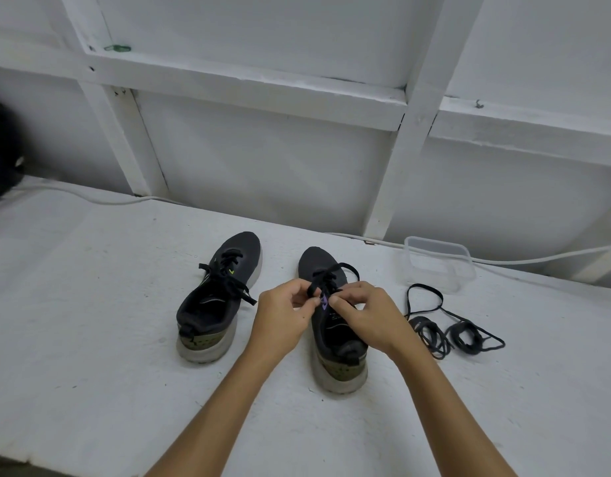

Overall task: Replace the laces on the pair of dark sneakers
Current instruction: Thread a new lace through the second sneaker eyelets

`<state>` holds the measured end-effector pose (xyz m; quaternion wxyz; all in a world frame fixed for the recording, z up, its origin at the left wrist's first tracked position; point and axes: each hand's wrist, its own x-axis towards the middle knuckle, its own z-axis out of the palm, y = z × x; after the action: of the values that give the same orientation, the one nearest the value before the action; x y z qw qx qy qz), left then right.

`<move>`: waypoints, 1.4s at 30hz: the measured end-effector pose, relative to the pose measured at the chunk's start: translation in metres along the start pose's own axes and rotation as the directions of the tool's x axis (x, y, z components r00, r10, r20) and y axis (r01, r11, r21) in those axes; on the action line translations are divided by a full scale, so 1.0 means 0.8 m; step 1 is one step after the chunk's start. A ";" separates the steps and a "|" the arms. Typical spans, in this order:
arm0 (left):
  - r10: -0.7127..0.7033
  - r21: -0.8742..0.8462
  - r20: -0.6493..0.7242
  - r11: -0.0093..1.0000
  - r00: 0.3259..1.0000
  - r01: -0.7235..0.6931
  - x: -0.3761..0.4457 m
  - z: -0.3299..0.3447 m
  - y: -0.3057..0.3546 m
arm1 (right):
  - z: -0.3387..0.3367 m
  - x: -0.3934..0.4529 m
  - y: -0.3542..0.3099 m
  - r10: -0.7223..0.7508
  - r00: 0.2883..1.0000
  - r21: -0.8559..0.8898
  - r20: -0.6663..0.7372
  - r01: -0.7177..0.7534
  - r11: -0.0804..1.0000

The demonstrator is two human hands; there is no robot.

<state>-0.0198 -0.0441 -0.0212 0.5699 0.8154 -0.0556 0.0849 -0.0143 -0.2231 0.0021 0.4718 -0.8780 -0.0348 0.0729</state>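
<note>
Over the tongue of the right sneaker [335, 325], both hands meet: the left hand [283, 313] pinches a flat black lace [319, 282] between thumb and curled fingers, and the right hand [361, 315] pinches the same lace just beside it, so each grip is closed on woven tape with the knuckles nearly touching. A small purple tag shows on the tongue between the two thumbs. That sneaker is dark knit fabric, with a rounded toe pointing away from the person, an olive patterned heel panel and a thick, scuffed pale sole. To the left of it, a little apart and parallel, stands the left sneaker [218, 297] of the same build, its black lace tied loosely with the ends splayed across the eyelets and a yellow-green mark on its side. To the right of the right sneaker lie the spare laces [448, 332], thin black cord partly wound into two small coils with a long loop trailing toward the wall. Beyond them, also right of the right sneaker, sits a clear plastic container [438, 266], rectangular with rounded corners. All of this rests on a white table [108, 321] with a rough, grainy, slightly stained surface. Behind the right sneaker, a white cable [538, 259] runs along the table's far edge, below a white painted wall [263, 160] framed with boards.
</note>
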 end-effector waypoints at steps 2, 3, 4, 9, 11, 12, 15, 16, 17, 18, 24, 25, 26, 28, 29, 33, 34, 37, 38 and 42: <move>0.024 0.024 0.012 0.999 1.000 -0.025 0.000 0.000 0.002 | 0.000 0.000 0.002 0.012 1.000 0.013 -0.003 -0.012 1.000; 0.028 0.031 0.020 0.999 0.999 -0.029 0.000 0.001 0.003 | 0.001 0.000 0.003 0.017 1.000 0.016 -0.005 -0.017 1.000; 0.027 0.036 0.027 0.999 0.999 -0.028 -0.001 0.001 0.004 | 0.001 0.000 0.004 0.019 1.000 0.017 -0.004 -0.018 1.000; -0.053 0.021 0.008 0.998 0.999 0.053 -0.003 0.002 0.004 | -0.003 0.002 0.009 0.009 0.998 -0.032 0.057 -0.008 0.999; -0.104 0.008 0.016 0.995 0.994 0.104 -0.004 0.001 0.003 | -0.001 0.005 0.012 -0.006 1.000 -0.087 0.026 0.008 0.996; -0.119 -0.006 0.025 0.993 0.993 0.119 -0.005 0.000 0.002 | 0.001 0.006 0.012 -0.016 1.000 -0.119 -0.001 0.016 0.993; -0.109 -0.007 0.047 0.994 0.993 0.110 -0.006 -0.002 0.002 | 0.007 0.010 0.011 -0.074 0.997 -0.235 -0.036 0.064 0.970; -0.088 0.019 0.050 0.996 0.995 0.087 -0.006 -0.002 0.003 | 0.007 0.010 0.010 -0.094 0.995 -0.270 -0.030 0.082 0.959; -0.067 0.045 0.052 0.997 0.996 0.065 -0.005 -0.002 0.004 | 0.007 0.009 0.009 -0.111 0.994 -0.302 -0.021 0.100 0.948; -0.054 0.066 0.052 0.997 0.997 0.050 -0.003 -0.002 0.005 | 0.006 0.009 0.009 -0.125 0.992 -0.327 -0.012 0.114 0.938; -0.077 0.043 0.053 0.996 0.996 0.075 0.003 0.004 0.005 | 0.004 0.007 0.008 -0.132 0.991 -0.282 -0.035 0.117 0.952; -0.093 0.023 0.045 0.996 0.995 0.092 0.004 0.004 0.006 | 0.006 0.008 0.007 -0.126 0.990 -0.261 -0.068 0.104 0.960; -0.108 0.010 0.034 0.994 0.994 0.108 0.006 0.003 0.006 | 0.010 0.008 0.005 -0.119 0.988 -0.240 -0.103 0.091 0.966; -0.149 -0.013 0.019 0.989 0.989 0.150 0.014 0.000 0.005 | 0.020 0.010 -0.001 -0.108 0.981 -0.209 -0.162 0.073 0.975; -0.172 -0.008 0.024 0.985 0.985 0.172 0.018 -0.002 0.004 | 0.025 0.011 -0.004 -0.103 0.978 -0.204 -0.179 0.065 0.977; -0.236 0.007 0.109 0.971 0.966 0.237 0.015 -0.007 0.003 | 0.032 0.011 -0.005 -0.075 0.979 -0.179 -0.188 0.040 0.983; -0.244 -0.020 0.147 0.968 0.959 0.249 0.011 -0.008 0.002 | 0.030 0.010 -0.005 -0.062 0.980 -0.146 -0.189 0.034 0.989; -0.227 0.012 0.178 0.973 0.958 0.229 0.005 -0.006 0.003 | 0.027 0.007 -0.004 -0.053 0.981 -0.082 -0.187 0.038 0.996; -0.202 0.072 0.146 0.978 0.968 0.193 0.005 -0.003 0.005 | 0.026 0.006 -0.003 -0.056 0.980 -0.073 -0.189 0.043 0.996; -0.136 0.222 0.036 0.967 0.990 0.125 0.003 0.001 0.012 | 0.030 0.003 0.002 -0.124 0.959 -0.069 -0.254 0.110 0.992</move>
<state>-0.0196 -0.0480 -0.0119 0.4791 0.8772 -0.0066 0.0320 -0.0159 -0.2040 -0.0124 0.4518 -0.8889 -0.0270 -0.0708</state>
